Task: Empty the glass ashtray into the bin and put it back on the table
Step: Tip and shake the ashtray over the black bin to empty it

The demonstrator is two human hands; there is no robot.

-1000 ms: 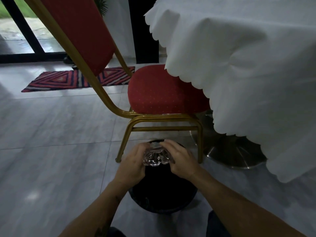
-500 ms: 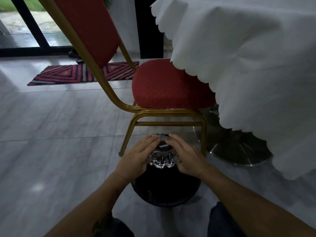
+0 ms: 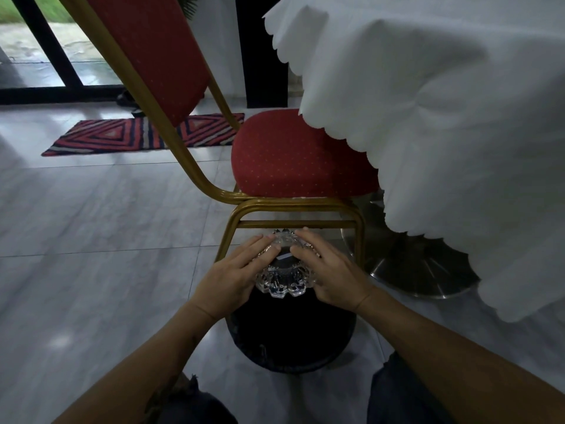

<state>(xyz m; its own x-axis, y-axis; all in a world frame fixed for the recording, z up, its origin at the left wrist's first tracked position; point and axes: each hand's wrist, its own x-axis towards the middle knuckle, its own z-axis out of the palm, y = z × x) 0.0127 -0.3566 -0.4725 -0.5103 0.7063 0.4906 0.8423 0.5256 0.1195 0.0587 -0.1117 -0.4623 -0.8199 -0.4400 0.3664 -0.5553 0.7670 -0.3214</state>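
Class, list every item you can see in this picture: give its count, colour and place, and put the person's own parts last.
glass ashtray: one, clear, held above the bin between both hands
bin: one, black, on the floor below the ashtray
chair: one, red padding on a gold frame, behind the bin, seat partly under the tablecloth
tablecloth: one, white with scalloped edge, hanging at upper right
table base: one, silver metal, on the floor under the cloth
rug: one, red striped pattern, on the floor at far left
floor: grey glossy tiles
left hand: one, on the ashtray's left side
right hand: one, on its right side
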